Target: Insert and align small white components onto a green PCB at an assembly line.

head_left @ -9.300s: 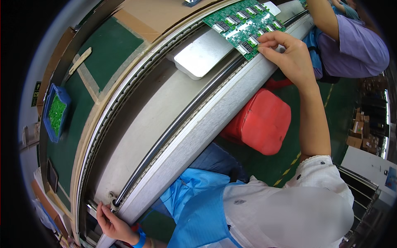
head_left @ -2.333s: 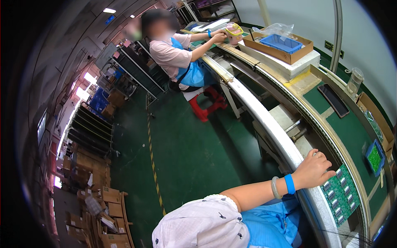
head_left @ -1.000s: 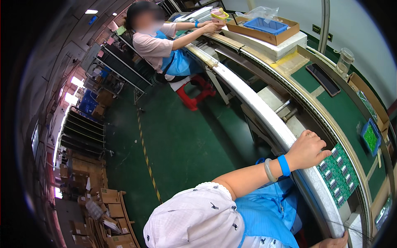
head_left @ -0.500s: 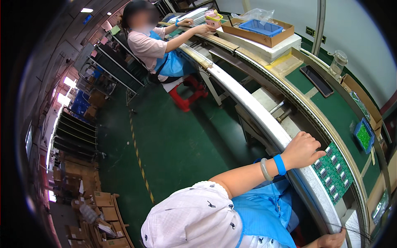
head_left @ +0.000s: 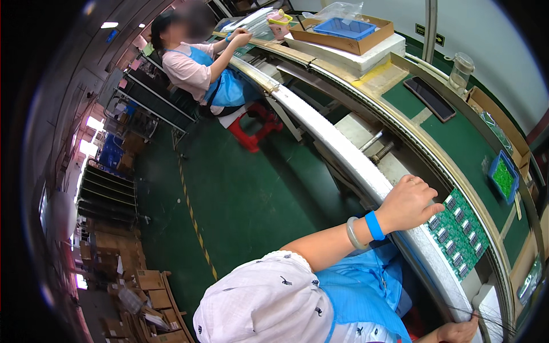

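My left hand (head_left: 409, 203), with a blue band and a pale bangle at the wrist, lies over the pale metal rail (head_left: 326, 128) of the conveyor. Its fingers bend loosely and the thumb stands apart from them, at the left corner of a green circuit board (head_left: 457, 234). Several black-and-white components stand in rows on that board, which lies between the rails. Low at the right, my right hand (head_left: 459, 331) is closed beside the near rail. Thin dark strands (head_left: 492, 320) run by its fingertips; what it holds is hidden.
Beyond the track lie a phone (head_left: 429, 98), a clear jar (head_left: 461, 73) and a blue tray of small green parts (head_left: 504, 177). A cardboard box (head_left: 366, 44) with a blue tray rests on a white block. A co-worker (head_left: 194, 68) sits farther along the line, near a red stool (head_left: 251, 128).
The whole view has shifted slightly. My left hand stays by the board's corner, and my right hand keeps its place. The co-worker's hands have come together, away from the pink container.
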A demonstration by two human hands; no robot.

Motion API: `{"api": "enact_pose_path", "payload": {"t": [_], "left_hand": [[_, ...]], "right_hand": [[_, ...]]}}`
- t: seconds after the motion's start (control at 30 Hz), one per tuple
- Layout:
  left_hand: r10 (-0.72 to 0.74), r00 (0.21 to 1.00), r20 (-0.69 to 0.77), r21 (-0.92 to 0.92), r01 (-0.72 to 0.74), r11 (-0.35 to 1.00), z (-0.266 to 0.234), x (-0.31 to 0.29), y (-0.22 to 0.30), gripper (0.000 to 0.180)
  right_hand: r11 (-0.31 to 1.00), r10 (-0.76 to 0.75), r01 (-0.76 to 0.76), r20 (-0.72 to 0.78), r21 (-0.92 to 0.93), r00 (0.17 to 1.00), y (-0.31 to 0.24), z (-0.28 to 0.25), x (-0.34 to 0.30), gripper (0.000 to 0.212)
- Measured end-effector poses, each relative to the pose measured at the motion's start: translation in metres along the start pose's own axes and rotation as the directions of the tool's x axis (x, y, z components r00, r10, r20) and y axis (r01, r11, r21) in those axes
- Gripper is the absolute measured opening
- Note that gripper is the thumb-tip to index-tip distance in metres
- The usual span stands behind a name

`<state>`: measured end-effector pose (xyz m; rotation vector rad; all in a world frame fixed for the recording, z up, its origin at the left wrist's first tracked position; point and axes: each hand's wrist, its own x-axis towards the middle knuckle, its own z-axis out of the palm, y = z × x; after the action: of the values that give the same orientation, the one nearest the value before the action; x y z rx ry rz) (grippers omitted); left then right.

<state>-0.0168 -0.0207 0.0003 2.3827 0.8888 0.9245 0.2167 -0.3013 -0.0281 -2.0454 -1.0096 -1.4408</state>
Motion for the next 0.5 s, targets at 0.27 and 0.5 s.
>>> {"api": "enact_pose_path", "payload": {"t": [0.27, 0.5], "left_hand": [[0.192, 0.981, -0.043, -0.071, -0.194, 0.978, 0.004, 0.011, 0.0, 0.023], [-0.039, 0.969, 0.246, -0.254, 0.103, 0.962, -0.015, 0.036, -0.002, 0.028]], "right_hand": [[0.981, 0.104, -0.153, 0.349, 0.117, 0.931, 0.048, -0.009, -0.024, 0.034], [0.79, 0.346, -0.484, 0.376, 0.377, 0.859, 0.031, -0.003, 0.007, 0.021]]}}
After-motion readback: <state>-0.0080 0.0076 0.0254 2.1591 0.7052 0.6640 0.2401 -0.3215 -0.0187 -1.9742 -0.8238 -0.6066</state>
